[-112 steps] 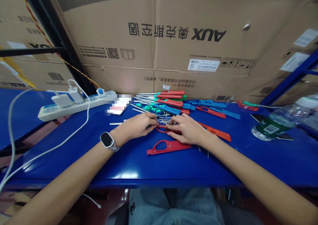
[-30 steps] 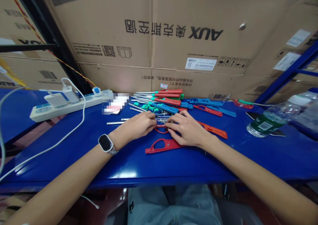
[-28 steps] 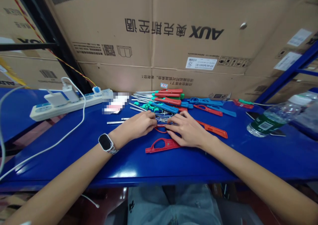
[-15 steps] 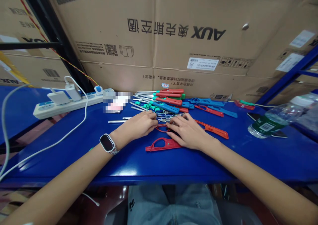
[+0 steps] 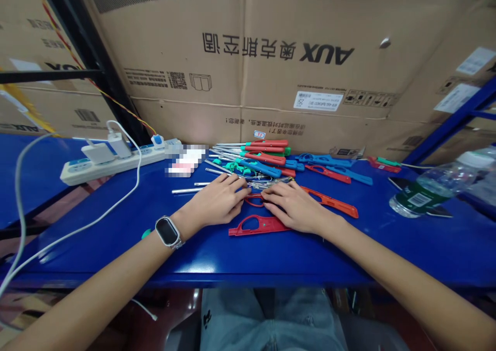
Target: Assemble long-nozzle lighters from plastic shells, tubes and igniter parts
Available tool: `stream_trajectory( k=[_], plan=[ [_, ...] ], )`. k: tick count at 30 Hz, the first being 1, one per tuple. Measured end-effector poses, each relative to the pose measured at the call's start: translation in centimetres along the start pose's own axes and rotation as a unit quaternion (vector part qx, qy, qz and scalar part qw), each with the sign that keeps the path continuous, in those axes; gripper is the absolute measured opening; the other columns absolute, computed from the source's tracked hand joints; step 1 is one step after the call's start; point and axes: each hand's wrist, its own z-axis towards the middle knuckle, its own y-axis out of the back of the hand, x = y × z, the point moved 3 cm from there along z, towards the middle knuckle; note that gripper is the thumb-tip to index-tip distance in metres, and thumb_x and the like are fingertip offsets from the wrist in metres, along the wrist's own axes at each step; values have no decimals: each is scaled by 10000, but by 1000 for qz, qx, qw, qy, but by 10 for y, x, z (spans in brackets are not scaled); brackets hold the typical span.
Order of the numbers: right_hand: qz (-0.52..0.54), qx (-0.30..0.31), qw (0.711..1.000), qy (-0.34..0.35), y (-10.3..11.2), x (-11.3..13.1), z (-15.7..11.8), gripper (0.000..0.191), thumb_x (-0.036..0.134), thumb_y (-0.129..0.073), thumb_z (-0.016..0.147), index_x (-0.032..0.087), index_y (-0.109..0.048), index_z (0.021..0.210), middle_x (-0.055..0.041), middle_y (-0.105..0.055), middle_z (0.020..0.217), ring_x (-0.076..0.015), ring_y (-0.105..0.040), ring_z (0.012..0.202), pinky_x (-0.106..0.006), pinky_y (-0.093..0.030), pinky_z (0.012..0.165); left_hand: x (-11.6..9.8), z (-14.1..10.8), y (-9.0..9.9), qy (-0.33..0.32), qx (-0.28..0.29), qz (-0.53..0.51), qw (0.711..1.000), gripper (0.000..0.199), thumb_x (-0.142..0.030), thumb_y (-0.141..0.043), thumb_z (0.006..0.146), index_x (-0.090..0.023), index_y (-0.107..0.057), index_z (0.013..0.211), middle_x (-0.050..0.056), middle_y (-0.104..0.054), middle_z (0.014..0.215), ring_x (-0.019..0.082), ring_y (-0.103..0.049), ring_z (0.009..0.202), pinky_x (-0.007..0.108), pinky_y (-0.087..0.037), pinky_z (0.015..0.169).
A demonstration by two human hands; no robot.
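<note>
My left hand (image 5: 225, 198), with a watch on its wrist, has its fingers bent together at the left end of a red looped casing half (image 5: 254, 200). My right hand (image 5: 290, 202) has its fingers closed at the casing's right side; its thumb and fingertips are partly hidden. Just in front of the hands lies another red casing half (image 5: 259, 226). Thin wires and small clear parts (image 5: 258, 183) lie behind the fingertips. Beyond them are piled red and blue lighter-like tools (image 5: 267, 157) with metal rods and green clips (image 5: 232, 166). An orange casing half (image 5: 335, 204) is right of my right hand.
A white power strip (image 5: 77, 171) with plugs and cables is at the left. Blue casing halves (image 5: 329, 161) and a red one (image 5: 327, 173) lie back right. A green-labelled bottle (image 5: 420, 196) lies by a dark phone (image 5: 439, 211). Cardboard (image 5: 174, 30) stands behind.
The whole view has shifted slightly right. Both hands remain around the red casing half, with their fingers slightly repositioned. A green piece beside the left forearm shows more.
</note>
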Motion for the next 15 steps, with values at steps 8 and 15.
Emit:
stream_trajectory(
  k=[8, 15],
  plan=[
    [-22, 16, 1000, -7, 1, 3, -1, 420, 364, -414, 1099, 132, -673, 1333, -159, -698, 1313, -306, -618, 1195, -493, -440, 962, -16, 14, -8, -21, 9, 9, 1000, 332, -225, -499, 1017, -114, -692, 1263, 131, -679, 1180, 294, -598, 1068, 419, -462, 921],
    [-70, 20, 997, 17, 8, 6, 3, 398, 340, -429, 1095, 109, -724, 1228, -161, -738, 1241, -292, -652, 1142, -472, -382, 1017, -19, 12, -9, -21, 13, 44, 999, 311, -239, -540, 1017, -115, -695, 1256, 127, -682, 1135, 282, -599, 1050, 390, -440, 879]
  ],
)
